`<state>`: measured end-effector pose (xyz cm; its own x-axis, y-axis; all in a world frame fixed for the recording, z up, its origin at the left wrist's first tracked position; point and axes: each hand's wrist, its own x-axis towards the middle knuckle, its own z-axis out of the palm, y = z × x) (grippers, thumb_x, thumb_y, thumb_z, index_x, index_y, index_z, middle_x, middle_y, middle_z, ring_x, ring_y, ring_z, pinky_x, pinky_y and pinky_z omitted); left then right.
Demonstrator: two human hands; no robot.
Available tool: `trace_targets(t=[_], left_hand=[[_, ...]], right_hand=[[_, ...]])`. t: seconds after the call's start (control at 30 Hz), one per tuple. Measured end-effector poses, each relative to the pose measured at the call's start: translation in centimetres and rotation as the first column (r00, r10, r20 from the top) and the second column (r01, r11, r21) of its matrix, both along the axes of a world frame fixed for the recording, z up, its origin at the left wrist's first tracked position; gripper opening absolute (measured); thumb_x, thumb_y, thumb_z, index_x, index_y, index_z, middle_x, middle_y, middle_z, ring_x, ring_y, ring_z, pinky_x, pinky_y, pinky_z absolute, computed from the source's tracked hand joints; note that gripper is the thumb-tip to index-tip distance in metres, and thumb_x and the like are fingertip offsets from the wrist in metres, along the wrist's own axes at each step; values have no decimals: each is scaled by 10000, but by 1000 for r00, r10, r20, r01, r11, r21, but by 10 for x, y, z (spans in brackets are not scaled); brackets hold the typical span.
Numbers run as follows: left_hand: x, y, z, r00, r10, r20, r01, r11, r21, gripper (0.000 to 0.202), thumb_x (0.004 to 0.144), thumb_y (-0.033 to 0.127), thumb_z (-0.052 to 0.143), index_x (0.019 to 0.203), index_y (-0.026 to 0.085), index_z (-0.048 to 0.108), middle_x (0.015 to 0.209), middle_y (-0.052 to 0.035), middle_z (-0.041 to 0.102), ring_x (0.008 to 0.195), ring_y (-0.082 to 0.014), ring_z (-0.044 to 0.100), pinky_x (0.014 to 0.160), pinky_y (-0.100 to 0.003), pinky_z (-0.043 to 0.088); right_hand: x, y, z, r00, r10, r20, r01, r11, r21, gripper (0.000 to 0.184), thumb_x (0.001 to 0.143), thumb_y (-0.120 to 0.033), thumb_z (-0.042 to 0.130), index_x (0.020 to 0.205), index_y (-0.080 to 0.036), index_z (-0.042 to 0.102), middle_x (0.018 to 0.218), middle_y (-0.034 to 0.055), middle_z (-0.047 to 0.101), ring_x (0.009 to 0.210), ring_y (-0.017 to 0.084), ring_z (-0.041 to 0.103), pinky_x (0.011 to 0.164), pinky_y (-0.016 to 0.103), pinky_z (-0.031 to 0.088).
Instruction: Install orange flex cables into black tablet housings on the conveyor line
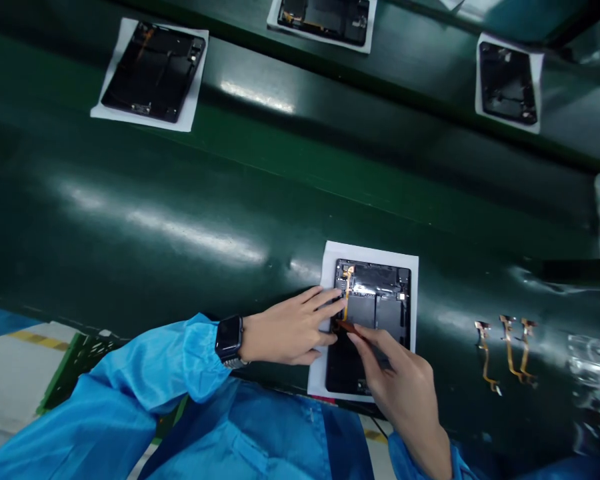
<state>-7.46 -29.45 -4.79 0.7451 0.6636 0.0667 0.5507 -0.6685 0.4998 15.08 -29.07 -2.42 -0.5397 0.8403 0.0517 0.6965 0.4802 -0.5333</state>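
On a green workbench, I lay the left hand, fingers spread and gripping nothing, over the left edge of an opened tablet-like device, fingertips near an orange ribbon cable. With the right hand I pinch a slim brown tool between thumb and fingers, its tip by the ribbon's lower end; I cannot tell whether it touches. The device lies on a white sheet at the bench's near edge. Three loose ribbon cables lie to its right; more opened devices sit on sheets farther back.
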Motion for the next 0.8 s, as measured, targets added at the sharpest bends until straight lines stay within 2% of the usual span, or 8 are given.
trace_targets(t=[0.37, 0.67, 0.8], left_hand=[[1, 0, -1, 1000, 8, 10, -8, 1000, 0, 380, 807, 352, 706, 1145, 179, 678, 1501, -153, 378, 1447, -358, 225, 1157, -494, 251], [1, 0, 0, 1000, 3, -11, -3, 1000, -15, 415, 802, 372, 718, 1165, 179, 667, 1504, -145, 377, 1458, -344, 199, 1180, -482, 203], [1, 1, 0, 999, -1, -33, 0, 1000, -23, 412, 820, 386, 697, 1180, 191, 653, 1508, -135, 371, 1467, -333, 174, 1175, -482, 208]], right_hand=[[-8, -1, 1, 1000, 20, 9, -20, 1000, 0, 116, 959, -223, 550, 1037, -177, 623, 874, 43, 733, 734, 172, 719, 636, 242, 567], [-10, 3, 4, 989, 102, 110, -102, 995, -9, 129, 982, -205, 496, 1033, -165, 609, 859, 45, 716, 690, 162, 698, 578, 244, 510], [-7, 4, 4, 994, 68, 85, -66, 998, -25, 125, 974, -209, 519, 1044, -174, 616, 879, 37, 724, 709, 161, 705, 602, 237, 520]])
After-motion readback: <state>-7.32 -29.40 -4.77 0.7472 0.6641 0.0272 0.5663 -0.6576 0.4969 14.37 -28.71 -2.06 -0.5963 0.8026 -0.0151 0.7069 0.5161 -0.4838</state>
